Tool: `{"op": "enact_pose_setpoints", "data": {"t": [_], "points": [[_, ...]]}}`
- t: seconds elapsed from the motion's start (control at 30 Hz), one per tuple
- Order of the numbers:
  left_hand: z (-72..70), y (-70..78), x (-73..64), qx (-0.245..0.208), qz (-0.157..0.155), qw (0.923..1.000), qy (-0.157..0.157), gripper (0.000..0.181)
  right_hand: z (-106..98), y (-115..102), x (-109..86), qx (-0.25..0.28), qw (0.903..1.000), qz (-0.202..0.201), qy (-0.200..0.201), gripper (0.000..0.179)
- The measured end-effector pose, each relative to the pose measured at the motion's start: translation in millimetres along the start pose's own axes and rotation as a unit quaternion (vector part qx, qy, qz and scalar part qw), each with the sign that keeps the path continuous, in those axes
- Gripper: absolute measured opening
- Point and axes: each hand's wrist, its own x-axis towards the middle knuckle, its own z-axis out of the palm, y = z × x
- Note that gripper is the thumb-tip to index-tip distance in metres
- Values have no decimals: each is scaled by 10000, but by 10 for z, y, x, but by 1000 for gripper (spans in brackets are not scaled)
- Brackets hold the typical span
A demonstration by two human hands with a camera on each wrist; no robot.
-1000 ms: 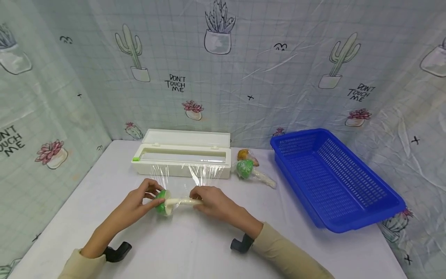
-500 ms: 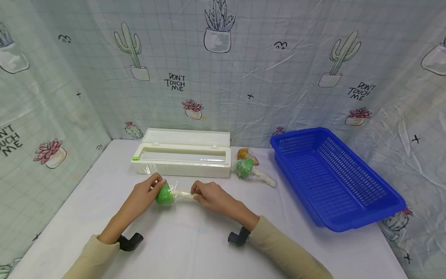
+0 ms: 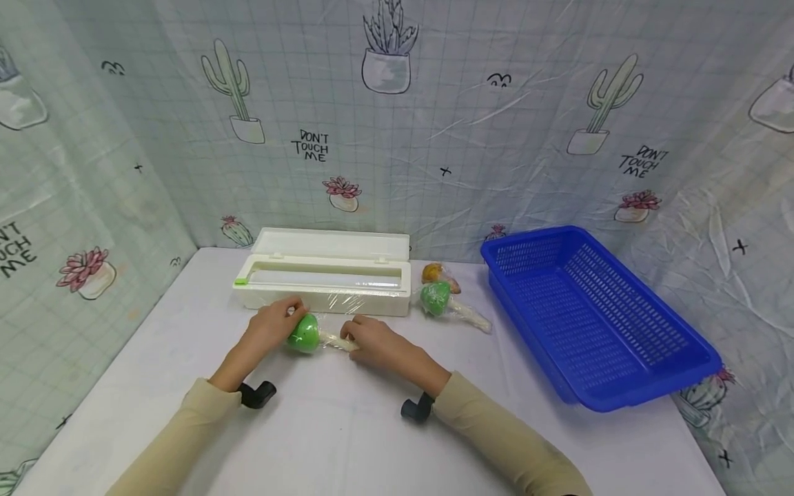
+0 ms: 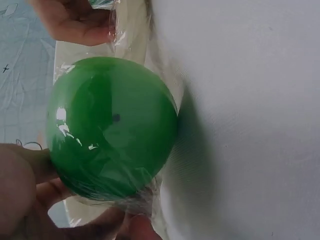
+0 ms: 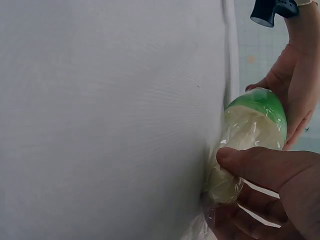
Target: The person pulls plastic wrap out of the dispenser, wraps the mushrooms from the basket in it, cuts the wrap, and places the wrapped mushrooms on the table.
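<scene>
A toy mushroom (image 3: 304, 334) with a green cap and cream stem lies sideways over the white table, covered in clear cling film. My left hand (image 3: 273, 327) holds the cap end, its fingers around the film-covered edge in the left wrist view. The stem is gripped by my right hand (image 3: 380, 344), thumb on top in the right wrist view. Behind the hands stands a white cling film dispenser (image 3: 273, 300), lid raised, with shiny film (image 3: 344, 302) across its front. The black dot on the green cap (image 4: 112, 125) shows through the film.
Right of the dispenser lie a wrapped green-capped mushroom (image 3: 436, 298) and a smaller wrapped orange-brown piece (image 3: 433, 273). A blue perforated basket (image 3: 527, 331) stands at the right. A patterned cloth (image 3: 446, 138) hangs behind the table.
The mushroom has turned so its cap's green top faces nearer me and has moved toward the dispenser. My left hand has shifted forward and right, shortening the stretch of film.
</scene>
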Motion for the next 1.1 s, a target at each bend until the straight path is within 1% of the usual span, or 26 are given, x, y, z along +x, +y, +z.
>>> {"op": "enact_pose_setpoints", "data": {"t": [0.1, 0.17, 0.27, 0.3, 0.37, 0.43, 0.5, 0.53, 0.6, 0.67, 0.73, 0.83, 0.9, 0.97, 1.0, 1.03, 1.07, 1.1], "points": [[-47, 29, -37, 106, 138, 9992, 354, 25, -31, -2, 31, -178, 9998, -66, 26, 26], [-78, 48, -81, 160, 203, 9981, 562, 29, -57, -6, 40, -241, 9997, -82, 6, 26], [-90, 64, -171, 182, 268, 9966, 751, 35, -68, 5, 57, -336, 9993, -132, -28, 26], [-83, 64, -205, 197, 357, 9959, 805, 35, -70, 9, 63, -370, 9992, -154, -37, 26], [-55, 47, -260, 246, 684, 9936, 866, 34, -76, 17, 70, -410, 9989, -193, -70, 26], [-25, 27, -307, 268, 1197, 9892, 801, 36, -88, 24, 73, -427, 9989, -198, -91, 26], [7, 2, -326, 379, 1743, 9814, 714, 42, -110, 24, 69, -523, 9984, -152, -128, 26], [18, -9, -327, 415, 1940, 9780, 646, 45, -127, 20, 65, -582, 9981, -120, -148, 26], [25, -21, -321, 410, 2158, 9742, 523, 47, -166, -4, 57, -763, 9970, -23, -144, 23], [25, -35, -298, 276, 2101, 9761, 480, 45, -216, -60, 59, -962, 9953, 50, -26, 23], [2, -48, -278, 79, 1943, 9799, 446, 40, -265, -141, 80, -1058, 9941, 27, 227, 24], [-42, -97, -242, -288, 1695, 9844, 373, 35, -308, -267, 157, -1030, 9930, -271, 519, 32], [-86, -143, -227, -503, 1599, 9854, 301, 34, -305, -321, 222, -944, 9929, -531, 496, 38], [-127, -210, -219, -727, 1513, 9854, 296, 33, -279, -347, 282, -863, 9929, -731, 368, 42], [-148, -249, -221, -780, 1468, 9853, 385, 32, -266, -355, 305, -832, 9929, -782, 331, 43], [-170, -288, -223, -828, 1440, 9845, 571, 30, -255, -360, 324, -797, 9931, -804, 291, 43], [-191, -332, -224, -883, 1379, 9829, 839, 28, -245, -362, 338, -790, 9932, -812, 276, 42], [-215, -373, -225, -917, 1296, 9798, 1218, 26, -237, -366, 350, -776, 9932, -814, 298, 41]]}}
